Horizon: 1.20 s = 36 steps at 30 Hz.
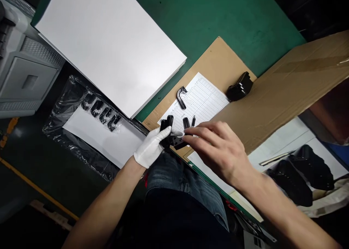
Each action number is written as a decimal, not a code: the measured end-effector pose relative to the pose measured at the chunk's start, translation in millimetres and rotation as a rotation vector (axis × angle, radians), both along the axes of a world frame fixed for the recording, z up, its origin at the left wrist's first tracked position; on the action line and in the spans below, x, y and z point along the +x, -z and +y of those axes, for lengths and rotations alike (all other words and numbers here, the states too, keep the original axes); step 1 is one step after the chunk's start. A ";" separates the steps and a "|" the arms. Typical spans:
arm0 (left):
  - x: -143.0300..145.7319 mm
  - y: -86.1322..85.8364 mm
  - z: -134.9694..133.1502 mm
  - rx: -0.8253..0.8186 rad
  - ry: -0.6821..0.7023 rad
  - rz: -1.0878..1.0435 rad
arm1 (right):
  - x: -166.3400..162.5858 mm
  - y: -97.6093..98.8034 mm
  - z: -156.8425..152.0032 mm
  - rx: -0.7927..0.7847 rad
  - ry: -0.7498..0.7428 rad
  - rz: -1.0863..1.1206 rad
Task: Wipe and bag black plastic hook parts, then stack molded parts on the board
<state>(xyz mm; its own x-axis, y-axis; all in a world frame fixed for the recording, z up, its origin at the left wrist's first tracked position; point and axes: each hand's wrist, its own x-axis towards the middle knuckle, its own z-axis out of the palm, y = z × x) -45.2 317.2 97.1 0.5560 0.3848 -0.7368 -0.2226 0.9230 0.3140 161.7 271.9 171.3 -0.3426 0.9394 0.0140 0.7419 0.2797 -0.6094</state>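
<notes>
My left hand (152, 145), in a white glove, is closed around glossy black J-shaped parts (169, 122), apparently more than one. A flat end with small holes (177, 141) points toward my right hand. My bare right hand (218, 147) reaches in from the right, fingers bent, with its fingertips at the black part beside the gloved fingers. Exactly what those fingertips grip is partly hidden. Just beyond lies a single black J-shaped part (181, 97) on a printed grid sheet (203, 96). A dark pen (193, 120) shows behind my right fingers.
A thick stack of white sheets (109, 48) covers the green table (231, 16). Several wrapped black hooks (99, 110) lie on black plastic (68, 96) to the left. A black stack (240, 87) sits beside the cardboard box wall (272, 92). More black items (302, 172) are at right.
</notes>
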 end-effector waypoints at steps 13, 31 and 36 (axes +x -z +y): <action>-10.5 8.0 -23.1 -0.107 -0.031 -0.116 | -12.4 1.2 9.3 -0.139 -0.307 0.225; -28.3 -19.9 -7.5 0.105 -0.077 -0.080 | 14.4 13.4 4.2 -0.590 0.593 0.154; -5.7 -54.4 -19.6 0.201 0.172 -0.149 | 14.8 -63.2 -43.4 -0.814 0.602 0.463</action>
<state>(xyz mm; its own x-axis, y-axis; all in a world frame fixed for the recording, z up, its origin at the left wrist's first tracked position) -50.9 297.6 151.4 0.7219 0.4055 -0.5607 -0.1254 0.8736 0.4702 176.5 228.5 234.5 0.0507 0.7372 -0.6738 0.2752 -0.6588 -0.7001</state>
